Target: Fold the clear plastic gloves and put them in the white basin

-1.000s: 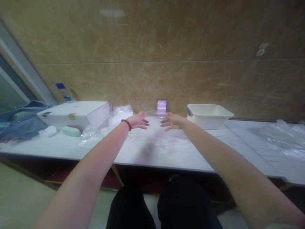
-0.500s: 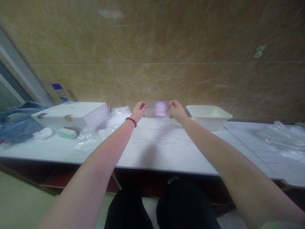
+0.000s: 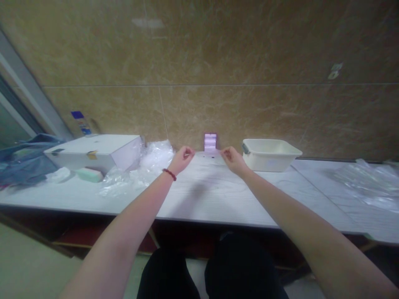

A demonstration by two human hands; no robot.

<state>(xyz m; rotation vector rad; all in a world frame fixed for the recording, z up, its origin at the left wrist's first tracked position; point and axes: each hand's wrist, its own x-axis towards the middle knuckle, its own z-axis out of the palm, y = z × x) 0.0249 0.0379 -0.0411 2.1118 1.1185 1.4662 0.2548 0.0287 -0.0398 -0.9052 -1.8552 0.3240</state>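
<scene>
Between my two hands, just above the white table, stretches a thin piece of clear plastic film (image 3: 204, 154), faint and hard to make out; it may be a bag. My left hand (image 3: 184, 159), with a dark red bead bracelet at its wrist, pinches the left end. The right end is pinched in the fingers of my right hand (image 3: 232, 159). Directly behind the film, a small upright rectangle with a purple-white striped face (image 3: 210, 142) shows against the wall.
A cream plastic basin (image 3: 269, 161) stands right of my hands. On the left are a white box (image 3: 93, 147), crumpled clear plastic (image 3: 156, 155), a pale green block (image 3: 89, 175) and a blue bag (image 3: 25, 164). More clear plastic bags (image 3: 370, 182) lie far right. A tiled wall rises behind.
Both hands have come down toward the tabletop, lowering the film from in front of the purple rectangle. The rectangle, blurred before, now shows more sharply.
</scene>
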